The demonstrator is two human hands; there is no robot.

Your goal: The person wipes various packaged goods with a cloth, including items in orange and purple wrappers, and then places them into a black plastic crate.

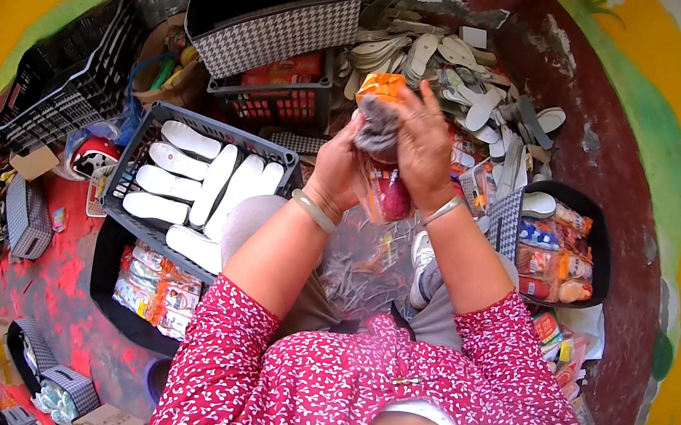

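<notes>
In front of my chest I hold a clear plastic packet point(391, 190) with an orange top between both hands. Something fuzzy and grey point(379, 122) bulges at its upper part, and a dark red bundle shows lower down; I cannot make out their kind. My left hand point(339, 166) grips the packet's left side, its fingers partly hidden behind it. My right hand point(426, 142) presses against the right side, with some fingers stretched upward and the thumb side against the packet. A pale bangle point(315, 209) circles my left wrist, and a metal one point(444, 210) my right.
White insoles point(219, 183) fill a grey crate on the left. A black bin point(113, 282) and a patterned bin point(599, 237) hold similar orange-topped packets. Loose insoles point(422, 55) pile up against the far right wall. A houndstooth box point(279, 35) and black crate point(70, 77) stand at the back.
</notes>
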